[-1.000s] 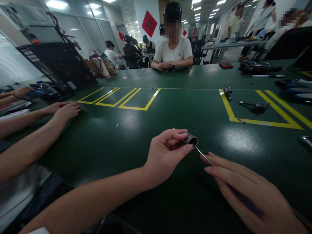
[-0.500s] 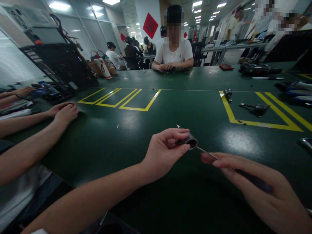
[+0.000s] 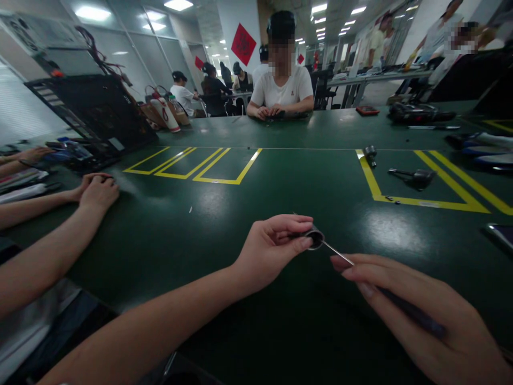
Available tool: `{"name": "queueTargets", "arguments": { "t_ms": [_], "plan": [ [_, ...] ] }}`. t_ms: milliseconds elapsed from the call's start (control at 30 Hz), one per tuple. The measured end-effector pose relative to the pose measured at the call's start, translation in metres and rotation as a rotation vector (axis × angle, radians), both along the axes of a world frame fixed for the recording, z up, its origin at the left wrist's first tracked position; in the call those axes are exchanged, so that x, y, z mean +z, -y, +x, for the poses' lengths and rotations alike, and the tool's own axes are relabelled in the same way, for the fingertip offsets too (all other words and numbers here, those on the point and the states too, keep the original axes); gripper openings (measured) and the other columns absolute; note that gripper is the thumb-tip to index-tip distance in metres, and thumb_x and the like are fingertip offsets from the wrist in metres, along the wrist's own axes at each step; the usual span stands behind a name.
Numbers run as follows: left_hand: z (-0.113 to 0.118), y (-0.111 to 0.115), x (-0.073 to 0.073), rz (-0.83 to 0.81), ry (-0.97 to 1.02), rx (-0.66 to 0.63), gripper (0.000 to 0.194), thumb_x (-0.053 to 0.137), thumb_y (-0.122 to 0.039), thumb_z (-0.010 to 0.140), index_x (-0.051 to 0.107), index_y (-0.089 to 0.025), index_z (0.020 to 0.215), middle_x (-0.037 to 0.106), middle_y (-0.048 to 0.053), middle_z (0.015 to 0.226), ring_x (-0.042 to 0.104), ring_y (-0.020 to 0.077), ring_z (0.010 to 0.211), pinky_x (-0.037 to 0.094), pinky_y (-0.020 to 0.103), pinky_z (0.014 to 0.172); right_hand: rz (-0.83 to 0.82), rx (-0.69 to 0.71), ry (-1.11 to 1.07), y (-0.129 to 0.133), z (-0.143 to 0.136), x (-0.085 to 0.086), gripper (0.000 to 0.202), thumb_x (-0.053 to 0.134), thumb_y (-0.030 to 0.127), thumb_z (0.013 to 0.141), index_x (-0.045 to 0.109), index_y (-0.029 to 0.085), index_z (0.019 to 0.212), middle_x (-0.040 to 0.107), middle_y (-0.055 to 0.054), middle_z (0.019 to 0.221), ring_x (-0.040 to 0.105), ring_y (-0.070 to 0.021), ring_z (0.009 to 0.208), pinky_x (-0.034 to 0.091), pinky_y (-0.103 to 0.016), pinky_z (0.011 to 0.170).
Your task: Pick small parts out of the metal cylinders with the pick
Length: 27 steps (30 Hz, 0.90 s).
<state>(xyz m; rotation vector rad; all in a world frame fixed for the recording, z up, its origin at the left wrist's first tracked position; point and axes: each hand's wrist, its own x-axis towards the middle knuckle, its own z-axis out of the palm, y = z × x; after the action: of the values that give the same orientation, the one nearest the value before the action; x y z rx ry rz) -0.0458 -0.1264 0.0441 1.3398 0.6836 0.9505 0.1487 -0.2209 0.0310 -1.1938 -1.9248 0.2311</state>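
Note:
My left hand is closed around a small dark metal cylinder, its open round end turned toward my right side. Fingers and thumb cover most of the cylinder's body. In my right hand lies a screwdriver with a thin bright shaft and a dark handle. The shaft's far end goes into the cylinder's opening, where its tip is hidden. Beyond, inside a yellow taped outline, lie a metal part with a thin shaft, a shorter metal piece and tiny parts near the tape.
A co-worker's hands rest on the green table at left. Another person sits across it. Pliers with blue handles and a black power tool lie at the right. A dark equipment frame stands far left.
The view has shifted slightly. The cylinder's mouth has turned a little more toward me. Both hands keep their hold, and the screwdriver's shaft is still in the opening.

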Motion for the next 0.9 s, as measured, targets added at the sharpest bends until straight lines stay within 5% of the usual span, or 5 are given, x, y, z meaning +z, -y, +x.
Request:
{"name": "queueTargets", "arguments": {
  "t_ms": [533,900],
  "plan": [
    [0.006,-0.018,-0.025,0.304,-0.246,-0.058,0.018,0.064,-0.009,0.073,0.072,-0.018,0.086,0.064,0.009,0.113,0.063,0.0192,0.099,0.053,0.038,0.09,-0.376,-0.042,-0.177,-0.028,0.0,0.009,0.019,0.053,0.029,0.083,0.071,0.022,0.081,0.075,-0.002,0.082,0.071,-0.0178,0.076,0.059,-0.027,0.067],
    [0.009,-0.023,-0.026,0.03,-0.089,0.026,0.018,0.071,-0.008,0.065,0.072,-0.014,0.082,0.066,0.008,0.11,0.064,0.0191,0.099,0.05,0.038,0.094,-0.198,-0.021,-0.126,-0.02,-0.003,-0.005,0.019,0.05,0.019,0.086,0.065,0.023,0.096,0.071,-0.002,0.099,0.067,-0.0151,0.088,0.055,-0.027,0.078]
  ]
}}
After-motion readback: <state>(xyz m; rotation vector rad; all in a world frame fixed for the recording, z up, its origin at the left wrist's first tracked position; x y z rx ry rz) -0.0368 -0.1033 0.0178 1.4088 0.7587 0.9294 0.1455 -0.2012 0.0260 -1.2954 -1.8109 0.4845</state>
